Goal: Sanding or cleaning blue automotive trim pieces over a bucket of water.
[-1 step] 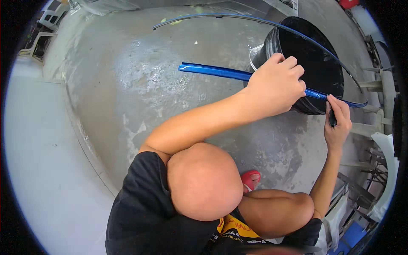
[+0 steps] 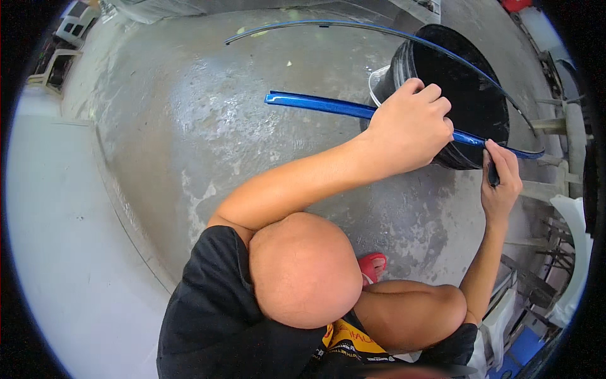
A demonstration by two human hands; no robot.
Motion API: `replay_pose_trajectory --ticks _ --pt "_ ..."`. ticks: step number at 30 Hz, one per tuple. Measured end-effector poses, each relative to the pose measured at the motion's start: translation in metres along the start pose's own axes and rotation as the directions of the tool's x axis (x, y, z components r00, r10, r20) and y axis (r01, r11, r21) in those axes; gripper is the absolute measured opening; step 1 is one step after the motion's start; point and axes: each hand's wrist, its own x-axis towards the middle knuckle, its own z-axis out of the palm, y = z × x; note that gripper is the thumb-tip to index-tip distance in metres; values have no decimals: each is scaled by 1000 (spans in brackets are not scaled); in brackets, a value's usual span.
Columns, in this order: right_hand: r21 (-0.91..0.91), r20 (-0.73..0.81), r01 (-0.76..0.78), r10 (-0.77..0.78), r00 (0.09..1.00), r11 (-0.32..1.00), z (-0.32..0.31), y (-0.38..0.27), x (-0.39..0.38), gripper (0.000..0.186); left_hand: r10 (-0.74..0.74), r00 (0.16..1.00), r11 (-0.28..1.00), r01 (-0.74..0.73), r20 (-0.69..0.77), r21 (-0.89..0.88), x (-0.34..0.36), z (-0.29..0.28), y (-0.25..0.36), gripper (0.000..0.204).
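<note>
The person's left forearm [image 2: 297, 180] slants up and rightward from a bent elbow beside the raised left knee [image 2: 306, 268], carrying the left hand [image 2: 411, 129] well over to the right, its back turned up, knuckles raised and fingers curled under in a grip. The right forearm [image 2: 487, 268] rises steeply from beside the bent right knee [image 2: 449, 306], and the right hand [image 2: 503, 174] points upward just beside the left one, its fingers extended close together, their tips pressing down. Between the two knees, part of one foot [image 2: 371, 270] shows.
</note>
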Motion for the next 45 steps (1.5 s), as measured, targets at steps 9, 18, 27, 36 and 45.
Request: replay_pose_trajectory --ticks 9,18,27,36,45 --pt "-129 -24 -70 67 997 989 -9 21 -2 22 -38 986 991 58 164 -124 25 36 16 29" --pt "-6 10 8 -8 1000 1000 -6 12 4 28 -95 978 979 126 185 -161 33 36 22 28" --pt "-15 86 93 -91 992 996 -5 18 6 41 -108 967 981 141 230 -136 33 31 25 29" --pt "-6 -29 14 -14 999 1000 -8 40 -3 35 -128 959 983 156 254 -93 35 29 26 27" --pt "-4 -27 48 -48 998 999 -6 38 -4 33 -91 976 993 104 197 -54 35 30 28 26"
